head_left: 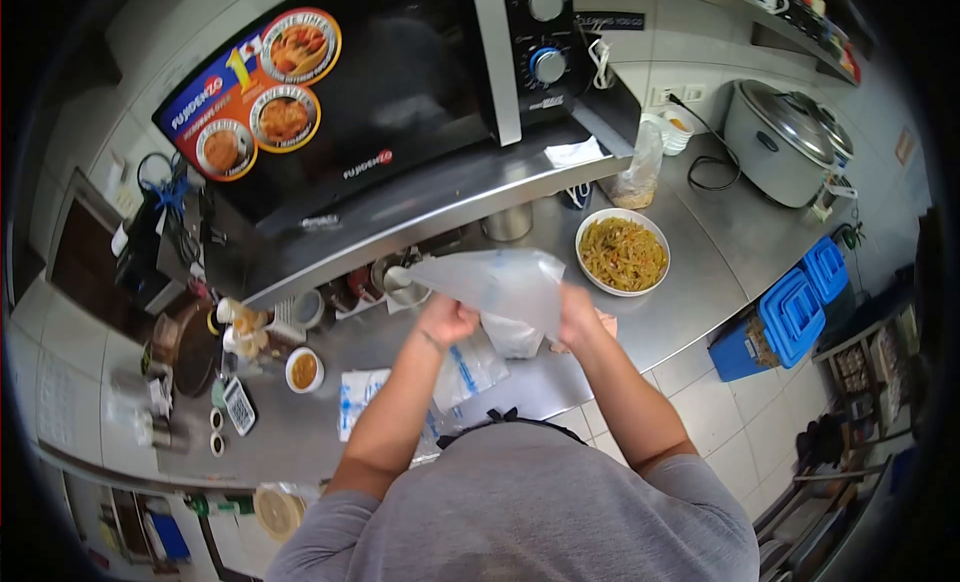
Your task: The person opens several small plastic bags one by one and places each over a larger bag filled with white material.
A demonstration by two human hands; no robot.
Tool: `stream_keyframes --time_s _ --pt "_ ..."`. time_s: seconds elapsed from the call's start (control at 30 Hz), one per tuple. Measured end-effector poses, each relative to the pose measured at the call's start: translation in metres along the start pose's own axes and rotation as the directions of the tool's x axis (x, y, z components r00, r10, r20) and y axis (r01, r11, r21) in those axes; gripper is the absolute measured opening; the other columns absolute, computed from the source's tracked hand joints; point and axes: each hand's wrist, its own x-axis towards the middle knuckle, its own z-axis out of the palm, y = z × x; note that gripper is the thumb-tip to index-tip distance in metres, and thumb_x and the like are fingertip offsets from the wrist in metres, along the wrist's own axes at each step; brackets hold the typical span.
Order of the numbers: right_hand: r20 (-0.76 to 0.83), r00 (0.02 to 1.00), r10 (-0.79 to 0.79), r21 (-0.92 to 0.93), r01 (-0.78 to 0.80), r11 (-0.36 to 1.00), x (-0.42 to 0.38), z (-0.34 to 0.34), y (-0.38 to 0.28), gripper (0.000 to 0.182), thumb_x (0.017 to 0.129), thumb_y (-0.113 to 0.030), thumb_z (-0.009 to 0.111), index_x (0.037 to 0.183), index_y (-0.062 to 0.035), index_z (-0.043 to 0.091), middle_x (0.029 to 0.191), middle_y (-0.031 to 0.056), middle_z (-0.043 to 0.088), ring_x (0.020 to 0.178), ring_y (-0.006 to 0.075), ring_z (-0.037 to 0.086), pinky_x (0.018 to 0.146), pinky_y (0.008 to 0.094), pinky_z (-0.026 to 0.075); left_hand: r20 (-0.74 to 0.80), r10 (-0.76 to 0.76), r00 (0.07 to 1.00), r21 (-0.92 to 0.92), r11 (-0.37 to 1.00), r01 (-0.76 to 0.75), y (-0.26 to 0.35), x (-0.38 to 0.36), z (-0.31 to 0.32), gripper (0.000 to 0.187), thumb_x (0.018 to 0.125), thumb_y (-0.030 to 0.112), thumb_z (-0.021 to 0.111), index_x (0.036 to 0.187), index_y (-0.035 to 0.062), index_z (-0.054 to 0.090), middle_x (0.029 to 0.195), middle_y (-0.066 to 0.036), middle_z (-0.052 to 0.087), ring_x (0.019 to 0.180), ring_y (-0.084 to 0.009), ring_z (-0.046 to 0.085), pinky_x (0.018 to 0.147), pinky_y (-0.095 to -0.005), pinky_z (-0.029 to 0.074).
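Observation:
A translucent white plastic bag (500, 280) is spread between my hands over the steel counter. My left hand (452, 322) is closed at its lower left edge. On the other side, my right hand (577, 317) grips the right edge, fingers partly hidden by the plastic. Beneath it, a white bundle (514, 338) rests on the counter, its top covered by the bag. Flat clear plastic packs with blue print (470, 370) lie below my left hand. Beyond my right hand stands a white bowl (622, 291) filled with noodle-like food (624, 254).
A microwave (400, 92) sits on a steel shelf (420, 244) above the counter. A small cup of orange-brown sauce (303, 369) and a QR code stand (239, 407) are at left. A rice cooker (770, 147) occupies the back right. Blue-lidded bins (790, 317) stand on the floor.

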Motion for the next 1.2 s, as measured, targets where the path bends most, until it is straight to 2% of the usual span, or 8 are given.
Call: stream_keyframes --time_s 0.07,0.13,0.27,0.37,0.7,0.77,1.03,1.2 --pt "0.068 0.997 -0.026 0.018 0.025 1.000 0.002 -0.014 0.012 0.015 0.089 -0.007 0.051 0.093 0.0044 0.060 0.081 0.0107 0.064 0.060 0.0188 0.062 0.053 0.0311 0.054 -0.126 -0.031 0.992 0.123 0.991 0.046 -0.017 0.006 -0.079 0.010 0.094 0.014 0.053 0.091 0.0056 0.058 0.074 -0.003 0.060 0.057 -0.0108 0.056 0.049 -0.0208 0.047" --pt "-0.064 0.925 -0.374 -0.504 0.293 0.813 -0.005 -0.013 0.012 0.014 0.087 -0.006 0.053 0.093 0.0055 0.060 0.074 0.0096 0.063 0.051 0.0151 0.058 0.042 0.0277 0.049 -0.387 -0.009 0.922 0.326 0.934 0.146 -0.035 0.006 -0.110 0.009 0.096 0.014 0.051 0.092 0.0059 0.055 0.074 -0.002 0.059 0.054 -0.0105 0.052 0.046 -0.0212 0.045" --pt "-0.074 0.858 -0.508 -0.488 0.413 0.769 -0.013 0.000 -0.004 0.013 0.085 -0.006 0.056 0.091 0.0054 0.060 0.067 0.0079 0.061 0.048 0.0133 0.056 0.039 0.0254 0.047 -0.308 0.415 0.856 0.671 0.732 -0.114 -0.051 -0.020 -0.015 0.007 0.096 0.012 0.050 0.096 0.0068 0.056 0.078 -0.001 0.059 0.062 -0.0114 0.057 0.056 -0.0243 0.049" --pt "-0.008 0.939 -0.344 -0.505 0.293 0.812 -0.010 0.013 -0.009 0.013 0.085 -0.006 0.056 0.091 0.0050 0.060 0.063 0.0066 0.060 0.044 0.0121 0.054 0.039 0.0242 0.047 0.067 0.633 0.771 0.808 0.419 -0.415 -0.026 -0.009 0.022 0.014 0.095 0.013 0.052 0.105 0.0058 0.058 0.088 -0.002 0.063 0.080 -0.0127 0.061 0.072 -0.0261 0.050" --pt "-0.043 0.862 -0.505 -0.633 0.368 0.681 -0.011 0.011 -0.014 0.030 0.082 -0.016 0.064 0.101 0.0077 0.062 0.076 0.0128 0.066 0.058 0.0171 0.063 0.048 0.0288 0.048 -0.090 0.267 0.959 0.798 0.595 -0.091 -0.023 -0.021 0.067 0.028 0.090 0.013 0.060 0.115 -0.0012 0.057 0.107 -0.011 0.065 0.101 -0.0186 0.062 0.083 -0.0339 0.051" --pt "0.185 0.710 -0.680 -0.767 0.537 0.352 0.002 -0.003 -0.008 0.031 0.081 -0.017 0.066 0.098 0.0088 0.063 0.082 0.0148 0.068 0.071 0.0196 0.065 0.062 0.0303 0.050 -0.084 0.258 0.963 0.793 0.602 -0.092 -0.023 -0.017 0.061 0.029 0.089 0.011 0.061 0.114 -0.0024 0.057 0.106 -0.012 0.065 0.104 -0.0201 0.062 0.084 -0.0357 0.052" --pt "-0.038 0.882 -0.470 -0.691 0.317 0.650 -0.006 -0.009 0.009 0.032 0.078 -0.018 0.068 0.096 0.0082 0.064 0.080 0.0159 0.068 0.069 0.0189 0.064 0.063 0.0298 0.050 0.139 -0.302 0.943 0.187 0.943 0.274 -0.022 -0.003 -0.009 0.035 0.096 0.031 0.047 0.112 0.0017 0.058 0.102 -0.011 0.067 0.081 -0.0218 0.061 0.073 -0.0362 0.047" --pt "-0.120 0.953 -0.278 -0.740 0.101 0.665 0.000 -0.011 -0.004 0.030 0.079 -0.020 0.067 0.093 0.0064 0.063 0.069 0.0130 0.065 0.053 0.0179 0.059 0.046 0.0309 0.047 -0.163 -0.193 0.968 0.430 0.869 0.245 -0.019 0.012 -0.005 0.032 0.097 0.030 0.047 0.108 0.0027 0.059 0.094 -0.009 0.067 0.073 -0.0182 0.060 0.065 -0.0310 0.046"
